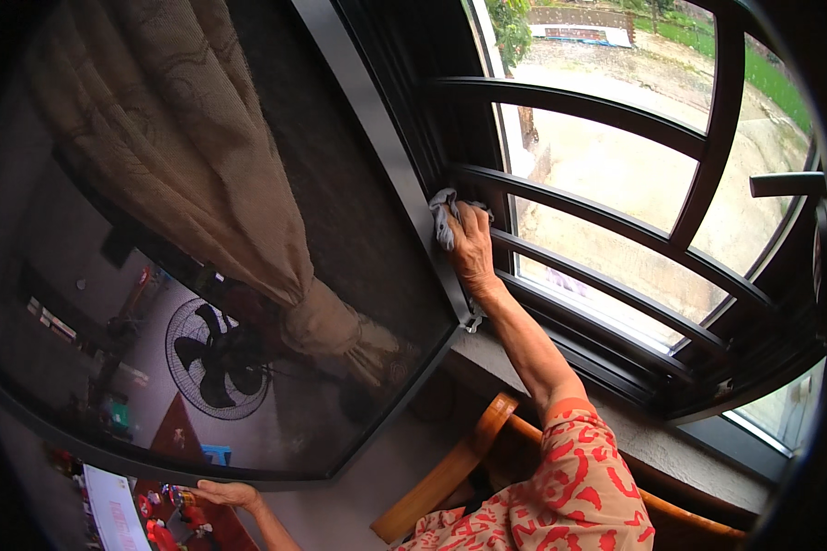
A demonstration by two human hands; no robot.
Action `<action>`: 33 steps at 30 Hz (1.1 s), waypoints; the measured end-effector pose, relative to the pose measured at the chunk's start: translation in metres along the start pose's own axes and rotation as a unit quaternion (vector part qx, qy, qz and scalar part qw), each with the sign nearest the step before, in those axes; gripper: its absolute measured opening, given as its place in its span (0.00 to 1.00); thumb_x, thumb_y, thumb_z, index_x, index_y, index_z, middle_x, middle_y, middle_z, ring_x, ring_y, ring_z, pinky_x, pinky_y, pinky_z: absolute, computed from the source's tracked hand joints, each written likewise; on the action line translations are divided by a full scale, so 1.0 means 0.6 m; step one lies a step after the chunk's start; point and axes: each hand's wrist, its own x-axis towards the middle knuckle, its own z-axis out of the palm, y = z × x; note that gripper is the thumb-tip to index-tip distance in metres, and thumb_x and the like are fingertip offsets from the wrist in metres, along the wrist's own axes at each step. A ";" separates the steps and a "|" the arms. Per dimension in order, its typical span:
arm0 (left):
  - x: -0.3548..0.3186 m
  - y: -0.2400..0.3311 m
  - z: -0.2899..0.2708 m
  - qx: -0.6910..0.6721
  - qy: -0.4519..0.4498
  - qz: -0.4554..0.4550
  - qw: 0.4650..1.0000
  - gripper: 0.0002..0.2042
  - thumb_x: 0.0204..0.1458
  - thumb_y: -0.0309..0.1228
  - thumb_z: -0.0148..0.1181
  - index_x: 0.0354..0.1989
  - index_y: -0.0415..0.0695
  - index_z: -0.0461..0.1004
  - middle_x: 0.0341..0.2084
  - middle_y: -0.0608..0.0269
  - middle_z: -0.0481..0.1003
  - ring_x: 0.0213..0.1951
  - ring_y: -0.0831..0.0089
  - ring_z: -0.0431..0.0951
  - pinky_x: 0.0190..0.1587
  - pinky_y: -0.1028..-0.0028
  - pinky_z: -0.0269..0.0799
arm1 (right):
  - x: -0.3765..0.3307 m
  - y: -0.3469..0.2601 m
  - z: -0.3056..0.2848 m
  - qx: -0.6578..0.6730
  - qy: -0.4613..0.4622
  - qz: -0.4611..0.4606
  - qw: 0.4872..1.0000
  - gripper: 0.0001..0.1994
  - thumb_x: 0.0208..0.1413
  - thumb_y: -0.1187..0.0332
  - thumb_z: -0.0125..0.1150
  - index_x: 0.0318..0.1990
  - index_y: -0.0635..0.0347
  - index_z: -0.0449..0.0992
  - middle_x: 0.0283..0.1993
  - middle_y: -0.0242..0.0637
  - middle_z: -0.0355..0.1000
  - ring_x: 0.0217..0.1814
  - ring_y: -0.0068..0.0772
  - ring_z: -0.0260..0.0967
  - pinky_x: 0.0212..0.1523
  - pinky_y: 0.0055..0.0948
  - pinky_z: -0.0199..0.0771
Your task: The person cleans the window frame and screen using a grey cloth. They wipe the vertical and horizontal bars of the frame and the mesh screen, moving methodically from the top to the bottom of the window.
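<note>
One right hand (473,248) grips one grey cloth (444,219); left hand (225,494) rests open.

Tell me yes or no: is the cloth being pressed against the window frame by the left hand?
No, the right hand presses the grey cloth on the dark window frame; the left hand rests lower down.

right arm: short sleeve (574,477), orange-red with cream leaf-like pattern, ending above the elbow, forearm bare down to the hand | right hand (473,248): no glove, no ring visible | left hand (225,494): bare, wrist uncovered
</note>
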 end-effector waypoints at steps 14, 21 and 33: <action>0.006 0.082 0.001 -0.131 -0.042 -0.062 0.989 0.27 0.66 0.37 0.35 0.64 0.25 0.50 0.60 0.34 0.57 0.60 0.53 0.62 0.64 0.65 0.55 | 0.200 -0.102 -0.055 0.251 0.065 0.105 0.960 0.22 0.49 0.71 0.62 0.53 0.63 0.69 0.52 0.51 0.67 0.55 0.54 0.63 0.57 0.41 0.61; 0.007 0.007 0.000 -0.032 0.005 0.000 0.999 0.29 0.66 0.43 0.35 0.61 0.25 0.57 0.57 0.28 0.60 0.58 0.42 0.63 0.61 0.60 0.57 | 0.115 -0.100 -0.010 0.223 0.052 0.143 0.963 0.32 0.44 0.73 0.61 0.62 0.56 0.62 0.52 0.46 0.66 0.50 0.54 0.63 0.47 0.44 0.64; 0.016 0.059 0.002 -0.046 -0.032 -0.168 0.984 0.34 0.64 0.50 0.35 0.62 0.27 0.56 0.59 0.29 0.59 0.61 0.44 0.61 0.64 0.62 0.55 | -0.073 -0.079 -0.004 0.177 -0.054 0.280 0.942 0.32 0.47 0.65 0.62 0.62 0.50 0.61 0.55 0.43 0.64 0.57 0.50 0.60 0.51 0.45 0.58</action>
